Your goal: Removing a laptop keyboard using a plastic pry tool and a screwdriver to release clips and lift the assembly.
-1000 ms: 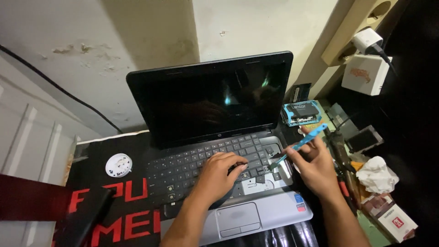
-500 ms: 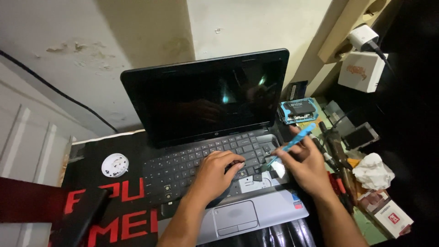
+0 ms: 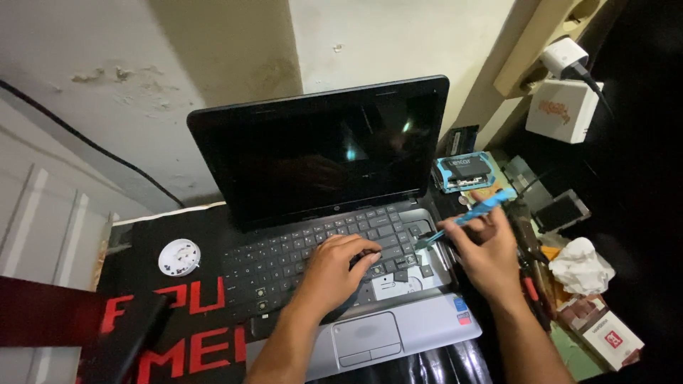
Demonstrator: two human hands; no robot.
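Bare, stained plaster wall [image 3: 398, 43] fills the upper half of the frame, with a dark cable running down its left side, and below it a black surface [image 3: 135, 256] with a mat bearing large red letters carries everything

An open laptop [image 3: 320, 156] sits in the middle, its screen dark and tilted back toward the wall so the keyboard lies flat and reachable from above. Several keys near the lower right of the keyboard [image 3: 284, 249] are missing, leaving a pale bare patch [image 3: 398, 281] with a few loose black keycaps on it

The left hand [image 3: 338, 274] lies palm down over the centre-right keys, fingers bent and pressed onto the keyboard beside the bare patch, seemingly to steady it. The right hand [image 3: 487, 249] is right of centre, fingers pinching a slim blue pry tool [image 3: 466, 217] held at a low slant, its tip angled down to the right edge of the keyboard, as suits levering under a cap

Clutter crowds the right edge: a white box [image 3: 562, 110] with a plug above it, a blue-framed packet [image 3: 462, 171], a crumpled white tissue [image 3: 580, 263]. Left of the laptop lies a small white round disc [image 3: 178, 256]
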